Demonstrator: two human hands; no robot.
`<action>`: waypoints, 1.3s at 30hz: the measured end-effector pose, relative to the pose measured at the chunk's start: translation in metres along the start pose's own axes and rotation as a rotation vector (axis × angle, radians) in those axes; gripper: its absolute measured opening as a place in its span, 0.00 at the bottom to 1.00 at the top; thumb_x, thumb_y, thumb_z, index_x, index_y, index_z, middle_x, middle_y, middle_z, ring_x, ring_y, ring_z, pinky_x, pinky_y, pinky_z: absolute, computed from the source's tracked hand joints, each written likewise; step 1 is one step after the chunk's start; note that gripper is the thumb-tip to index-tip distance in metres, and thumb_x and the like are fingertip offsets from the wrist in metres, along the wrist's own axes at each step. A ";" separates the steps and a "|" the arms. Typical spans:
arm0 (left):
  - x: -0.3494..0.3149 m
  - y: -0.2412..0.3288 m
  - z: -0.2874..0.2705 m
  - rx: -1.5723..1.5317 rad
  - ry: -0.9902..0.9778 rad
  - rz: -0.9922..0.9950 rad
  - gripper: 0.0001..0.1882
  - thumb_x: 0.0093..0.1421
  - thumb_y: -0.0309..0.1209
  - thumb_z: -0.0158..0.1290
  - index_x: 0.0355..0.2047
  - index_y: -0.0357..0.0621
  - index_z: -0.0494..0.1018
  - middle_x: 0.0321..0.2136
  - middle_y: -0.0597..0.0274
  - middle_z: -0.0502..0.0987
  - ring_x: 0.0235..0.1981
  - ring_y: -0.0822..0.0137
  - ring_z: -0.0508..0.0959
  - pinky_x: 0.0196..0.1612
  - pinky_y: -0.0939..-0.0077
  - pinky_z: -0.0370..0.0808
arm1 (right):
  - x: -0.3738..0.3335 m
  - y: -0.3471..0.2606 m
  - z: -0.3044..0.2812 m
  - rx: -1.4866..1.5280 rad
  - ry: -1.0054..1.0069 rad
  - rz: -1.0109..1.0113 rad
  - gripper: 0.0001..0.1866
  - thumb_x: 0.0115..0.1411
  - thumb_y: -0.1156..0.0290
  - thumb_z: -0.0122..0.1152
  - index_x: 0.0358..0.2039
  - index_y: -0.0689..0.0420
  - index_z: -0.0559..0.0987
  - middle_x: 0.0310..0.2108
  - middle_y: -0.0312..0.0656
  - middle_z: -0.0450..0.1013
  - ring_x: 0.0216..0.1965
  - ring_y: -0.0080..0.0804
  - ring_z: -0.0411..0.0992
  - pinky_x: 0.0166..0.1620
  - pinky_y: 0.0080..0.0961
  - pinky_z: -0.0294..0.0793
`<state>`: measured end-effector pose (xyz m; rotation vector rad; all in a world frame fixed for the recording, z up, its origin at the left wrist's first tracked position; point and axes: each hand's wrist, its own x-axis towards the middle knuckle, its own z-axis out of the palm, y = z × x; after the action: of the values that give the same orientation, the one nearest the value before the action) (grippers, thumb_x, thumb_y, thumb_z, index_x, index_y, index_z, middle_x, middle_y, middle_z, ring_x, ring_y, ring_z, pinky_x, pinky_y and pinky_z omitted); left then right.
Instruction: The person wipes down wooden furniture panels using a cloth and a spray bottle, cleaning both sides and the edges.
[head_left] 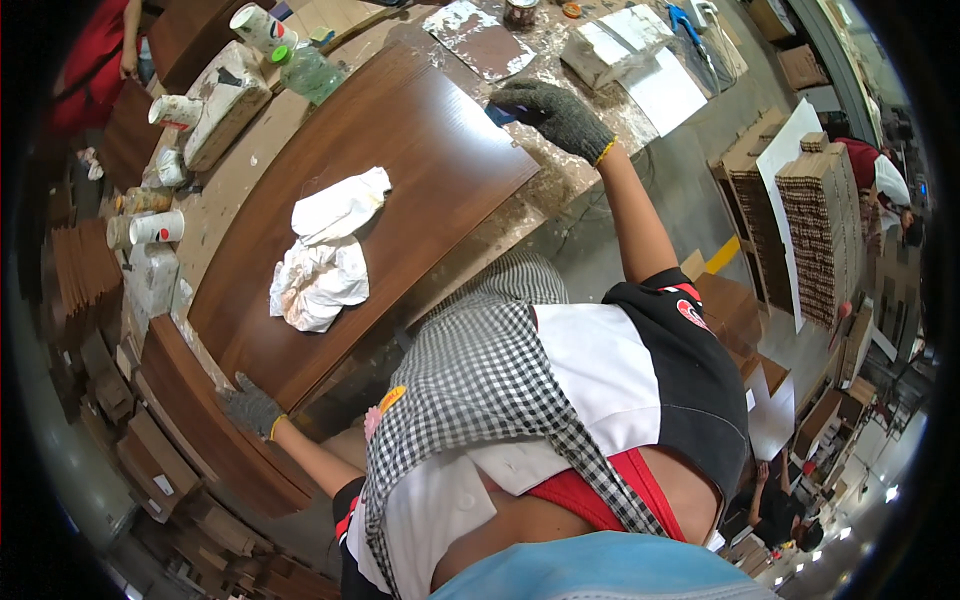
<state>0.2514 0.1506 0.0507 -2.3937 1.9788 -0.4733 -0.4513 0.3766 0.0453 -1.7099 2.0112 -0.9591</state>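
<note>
A curved, dark brown wood-grain panel lies across the worktable. On it sit two crumpled white cloths, touching each other; the nearer one has brownish stains. My right hand, in a dark grey knit glove, is at the panel's right end, closed on a small blue object mostly hidden by the fingers. My left hand, in a grey glove, rests at the panel's near left end. Its fingers are apart, and it holds nothing that I can see.
Paper cups, a green-capped plastic bottle and a wrapped block line the far left side. A paint-spotted board, white sheets and a blue-handled tool lie beyond my right hand. Brown panels stand left; cardboard stacks right.
</note>
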 end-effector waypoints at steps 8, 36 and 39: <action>-0.047 0.169 -0.074 -0.635 0.176 0.941 0.38 0.68 0.53 0.52 0.67 0.37 0.62 0.68 0.42 0.60 0.70 0.44 0.59 0.71 0.47 0.57 | -0.062 -0.047 -0.016 -0.027 0.137 0.249 0.26 0.61 0.82 0.61 0.59 0.47 0.78 0.59 0.46 0.73 0.59 0.47 0.72 0.58 0.38 0.76; -0.060 0.213 -0.045 -0.709 0.113 1.249 0.33 0.61 0.43 0.64 0.63 0.46 0.71 0.67 0.44 0.64 0.68 0.40 0.61 0.72 0.45 0.53 | -0.039 -0.044 -0.001 0.095 0.180 0.165 0.23 0.60 0.67 0.64 0.57 0.49 0.81 0.53 0.45 0.79 0.53 0.39 0.77 0.60 0.36 0.76; -0.057 0.214 -0.043 -0.723 0.142 1.274 0.31 0.63 0.40 0.61 0.65 0.47 0.69 0.66 0.44 0.65 0.67 0.40 0.63 0.70 0.45 0.56 | -0.034 -0.033 0.000 0.171 0.107 0.140 0.22 0.60 0.68 0.65 0.56 0.50 0.81 0.52 0.45 0.79 0.52 0.39 0.77 0.58 0.35 0.77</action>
<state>0.0270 0.1695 0.0383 -0.6863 3.4822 0.1701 -0.4194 0.4077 0.0620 -1.4370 2.0198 -1.1589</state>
